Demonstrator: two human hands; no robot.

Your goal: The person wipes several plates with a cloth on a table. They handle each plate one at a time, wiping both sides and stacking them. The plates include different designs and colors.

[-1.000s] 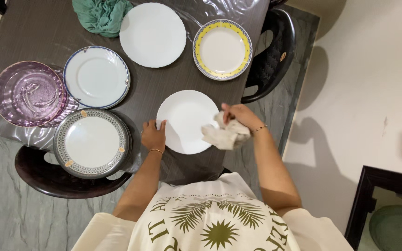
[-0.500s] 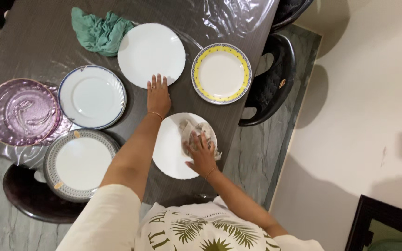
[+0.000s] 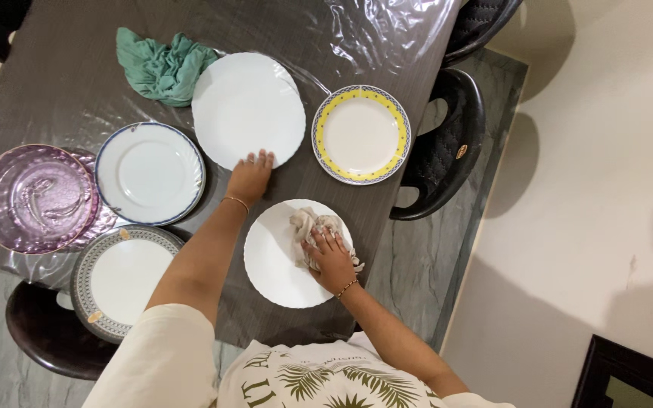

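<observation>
Nearest the person's body, relative to the yellow-rimmed plate (image 3: 361, 134), lies a plain white plate (image 3: 277, 257) flat on the dark surface (image 3: 69, 83). The right hand (image 3: 332, 258) rests palm-down on it, fingers spread and pressed onto a crumpled beige cloth (image 3: 313, 227) that covers the side of the plate toward the yellow-rimmed plate. The left hand (image 3: 250, 177) reaches to a larger white scalloped plate (image 3: 248, 110), which sits beside the yellow-rimmed plate, away from the chairs; its fingertips lie close together on the near rim, pinching nothing.

Handling, by judgement:
- Plates: rigid, glazed, probably ceramic or glass; brittle at the rim and liable to chip if knocked against a neighbour. The glaze looks slippery, and the clear plastic sheet (image 3: 387, 34) over the surface may let a plate slide under sideways pressure. Take hold at the rim, thumb above and fingers below, or steady it flat with an open palm.
- Cloth: soft, light, limp; it bunches under the palm and takes any grip.

Further from the yellow-rimmed plate, past the scalloped plate, stand a blue-rimmed plate (image 3: 150, 173), a purple glass plate (image 3: 35, 198) and a grey patterned plate (image 3: 119, 281). A green cloth (image 3: 162, 64) lies touching the scalloped plate's far edge. Black chairs (image 3: 447, 143) stand just beside the yellow-rimmed plate, off the surface.
</observation>
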